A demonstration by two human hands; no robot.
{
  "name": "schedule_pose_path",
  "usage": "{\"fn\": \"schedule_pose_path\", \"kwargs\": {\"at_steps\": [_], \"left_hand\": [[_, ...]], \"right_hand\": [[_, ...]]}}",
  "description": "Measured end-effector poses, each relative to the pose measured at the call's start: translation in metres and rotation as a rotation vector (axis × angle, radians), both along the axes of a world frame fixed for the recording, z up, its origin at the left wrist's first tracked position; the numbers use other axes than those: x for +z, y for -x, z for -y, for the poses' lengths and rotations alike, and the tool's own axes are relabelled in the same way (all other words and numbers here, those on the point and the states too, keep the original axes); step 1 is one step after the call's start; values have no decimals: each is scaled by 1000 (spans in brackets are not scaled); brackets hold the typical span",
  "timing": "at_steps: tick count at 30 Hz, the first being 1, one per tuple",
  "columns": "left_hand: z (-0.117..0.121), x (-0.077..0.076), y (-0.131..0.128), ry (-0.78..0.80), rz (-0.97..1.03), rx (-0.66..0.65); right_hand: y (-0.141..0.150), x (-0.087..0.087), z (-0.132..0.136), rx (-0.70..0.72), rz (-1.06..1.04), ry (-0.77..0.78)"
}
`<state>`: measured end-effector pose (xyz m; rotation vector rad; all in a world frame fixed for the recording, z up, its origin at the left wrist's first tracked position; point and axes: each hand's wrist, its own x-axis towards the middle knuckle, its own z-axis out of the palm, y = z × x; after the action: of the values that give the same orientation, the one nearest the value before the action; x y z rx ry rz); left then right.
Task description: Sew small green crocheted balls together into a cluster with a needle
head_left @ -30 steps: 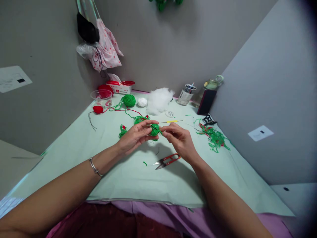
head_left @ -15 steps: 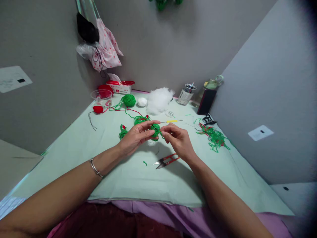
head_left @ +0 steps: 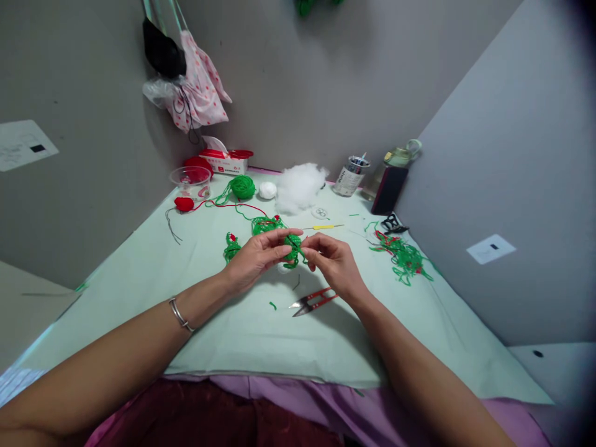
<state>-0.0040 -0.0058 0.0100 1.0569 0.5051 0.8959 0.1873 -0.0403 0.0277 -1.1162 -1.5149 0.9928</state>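
Note:
A small green crocheted piece is held over the middle of the table between the fingers and thumb of my left hand. My right hand pinches green yarn at the right edge of that piece; my fingertips partly hide it. Behind my left fingers lies a tangle of green yarn with a bit of red. Another green crocheted piece with a red and white tip rests left of my left hand. Red-handled thread snips lie below my right hand, and a yellow-handled crochet hook lies beyond it.
A green yarn ball, a white ball and fluffy white stuffing sit at the back. A clear tub stands left. A can, a phone and yarn scraps are on the right.
The green crocheted piece has turned slightly in my fingers, and a loop of green now shows beneath it. Both hands stay in nearly the same place.

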Motion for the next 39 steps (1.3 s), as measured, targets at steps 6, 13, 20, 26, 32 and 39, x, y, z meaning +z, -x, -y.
{"fn": "schedule_pose_path", "kwargs": {"at_steps": [6,13,20,26,32,39], "left_hand": [[0,-4,-1,1,-97,33],[1,-4,-6,81,-75,111],[1,-3,-6,8,-138,111],[3,-5,-7,15,-157,65],[4,-3,-7,-33,-234,-14],[1,-3,-5,26,-277,-29]], "right_hand": [[1,-2,0,-33,48,44],[-2,-6,-3,10,48,137],[-1,-1,-1,61,-134,249],[-1,-4,2,-36,164,-56],[-6,4,3,-36,317,-240],[-11,14,4,68,330,-183]]}}
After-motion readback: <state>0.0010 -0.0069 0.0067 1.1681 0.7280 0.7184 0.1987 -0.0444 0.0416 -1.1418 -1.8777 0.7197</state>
